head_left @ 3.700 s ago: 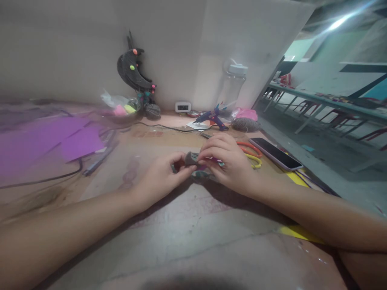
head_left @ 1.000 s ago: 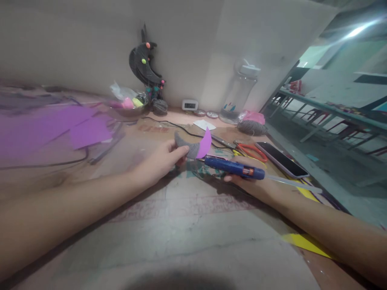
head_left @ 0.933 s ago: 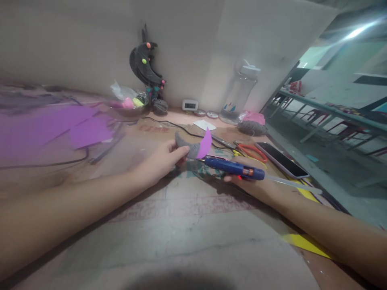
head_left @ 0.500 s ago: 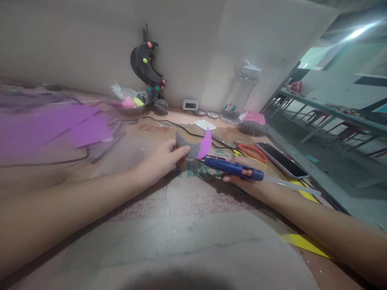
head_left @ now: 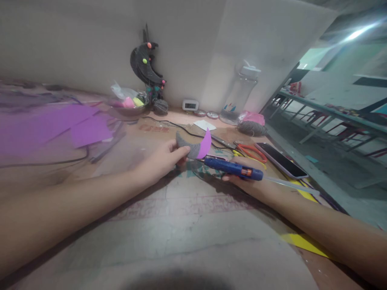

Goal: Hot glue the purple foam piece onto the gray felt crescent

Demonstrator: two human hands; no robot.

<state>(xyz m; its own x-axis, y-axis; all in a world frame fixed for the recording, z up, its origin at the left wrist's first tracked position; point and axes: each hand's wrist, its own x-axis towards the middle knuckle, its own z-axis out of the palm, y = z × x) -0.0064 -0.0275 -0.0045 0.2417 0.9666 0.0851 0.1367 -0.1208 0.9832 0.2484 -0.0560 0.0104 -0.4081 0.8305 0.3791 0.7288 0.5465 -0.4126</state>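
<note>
Between the thumb and fingers of my left hand (head_left: 173, 155) is a crescent moon (head_left: 204, 148), wrapped in grey yarn on its left part and bare purple at its right tip. My right hand (head_left: 242, 171) is closed around a blue hot glue gun (head_left: 231, 167), most of its fingers hidden behind the body. The gun's nozzle points left and meets the lower edge of the crescent, near where yarn and purple join; whether they touch I cannot tell. A clear glue stick (head_left: 290, 185) sticks out of the gun's rear.
Purple sheets (head_left: 87, 131) lie at left. Behind stand a bowl (head_left: 130, 110), a dark crescent ornament (head_left: 143, 64), a small clock (head_left: 190, 105) and a water bottle (head_left: 240, 94). Orange-handled scissors (head_left: 252, 153), grey yarn (head_left: 252, 128) and a phone (head_left: 281, 160) are at right. A black cord (head_left: 181, 127) crosses the table.
</note>
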